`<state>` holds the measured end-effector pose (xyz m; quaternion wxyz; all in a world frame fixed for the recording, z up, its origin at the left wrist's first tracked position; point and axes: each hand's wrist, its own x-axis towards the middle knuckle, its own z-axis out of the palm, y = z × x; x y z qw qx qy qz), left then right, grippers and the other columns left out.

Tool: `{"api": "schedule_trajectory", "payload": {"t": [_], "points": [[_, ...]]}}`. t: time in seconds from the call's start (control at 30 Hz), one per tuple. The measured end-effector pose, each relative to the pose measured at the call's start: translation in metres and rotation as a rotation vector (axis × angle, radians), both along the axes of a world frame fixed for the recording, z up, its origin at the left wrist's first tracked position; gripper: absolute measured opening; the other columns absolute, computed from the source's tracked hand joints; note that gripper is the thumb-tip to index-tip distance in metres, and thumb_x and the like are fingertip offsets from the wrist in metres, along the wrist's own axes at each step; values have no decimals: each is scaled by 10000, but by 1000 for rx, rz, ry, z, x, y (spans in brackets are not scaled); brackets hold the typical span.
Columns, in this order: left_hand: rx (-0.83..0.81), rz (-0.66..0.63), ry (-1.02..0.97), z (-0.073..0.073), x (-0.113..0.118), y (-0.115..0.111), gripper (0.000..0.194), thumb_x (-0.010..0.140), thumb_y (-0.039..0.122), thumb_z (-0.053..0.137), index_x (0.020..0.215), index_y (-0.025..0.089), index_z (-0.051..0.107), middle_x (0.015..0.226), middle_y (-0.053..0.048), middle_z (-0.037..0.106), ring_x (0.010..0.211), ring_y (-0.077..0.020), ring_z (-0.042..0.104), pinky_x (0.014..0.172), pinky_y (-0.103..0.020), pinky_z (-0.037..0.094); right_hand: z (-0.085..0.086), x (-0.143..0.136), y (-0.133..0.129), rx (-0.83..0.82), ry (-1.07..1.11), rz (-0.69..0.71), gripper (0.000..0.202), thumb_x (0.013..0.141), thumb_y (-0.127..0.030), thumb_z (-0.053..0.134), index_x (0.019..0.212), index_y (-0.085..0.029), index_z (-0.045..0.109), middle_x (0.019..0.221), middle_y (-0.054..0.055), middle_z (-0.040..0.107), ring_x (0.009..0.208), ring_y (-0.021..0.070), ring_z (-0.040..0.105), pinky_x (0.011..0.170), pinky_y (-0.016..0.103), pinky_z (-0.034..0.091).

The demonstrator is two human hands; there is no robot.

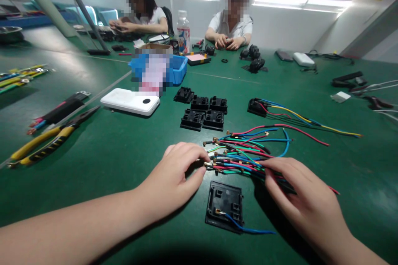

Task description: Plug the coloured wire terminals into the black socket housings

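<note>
A bundle of coloured wires (239, 155) with small metal terminals lies in front of me. At its left end, my left hand (183, 169) has thumb and forefinger closed around a wire's terminal end. My right hand (303, 194) pinches wires further along the same bundle, its lower fingers curled beneath. Just below, nearer to me, a square black plastic housing (225, 203) lies with its inner side up. A blue wire (251, 230) runs out of it to the right, its terminal seated inside the housing.
Several black housings (202, 109) sit beyond the bundle; another housing with wires (257, 107) is to their right. Pliers (59, 136), a white power bank (130, 101) and a blue bin (178, 70) lie left. Two people (231, 25) work across the green table (139, 140).
</note>
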<state>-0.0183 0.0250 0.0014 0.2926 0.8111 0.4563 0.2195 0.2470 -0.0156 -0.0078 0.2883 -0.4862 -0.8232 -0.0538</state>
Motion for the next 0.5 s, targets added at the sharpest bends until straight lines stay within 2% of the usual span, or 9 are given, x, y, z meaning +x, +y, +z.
{"api": "schedule_trajectory", "payload": {"t": [0.13,0.23,0.33,0.5], "points": [[-23,84,-48,1,0,0,174,869,275,552,1026,204,579,1005,-40,638,949,-205,571,836,-373,464,2,0,-2,2,-4,82,192,887,-153,535,1077,-171,549,921,61,681,830,181,626,809,353,466],[6,38,-90,4,-1,0,86,877,249,554,924,203,611,920,-24,655,890,-184,588,805,-342,472,3,-2,-3,-25,-14,149,213,874,-128,537,1080,-184,547,904,42,695,797,174,632,847,373,458],[62,-17,-115,7,-2,-1,98,891,219,540,842,201,623,855,-15,668,845,-167,596,791,-321,465,4,-4,-3,-40,3,151,186,876,-129,526,1053,-182,554,861,35,701,745,163,635,769,335,480],[186,-51,-101,8,-2,-6,90,892,199,551,849,203,630,839,-10,685,820,-162,598,786,-319,442,3,-5,-7,-4,-85,153,174,896,-165,540,1065,-170,579,886,60,718,735,169,651,651,296,482]]}}
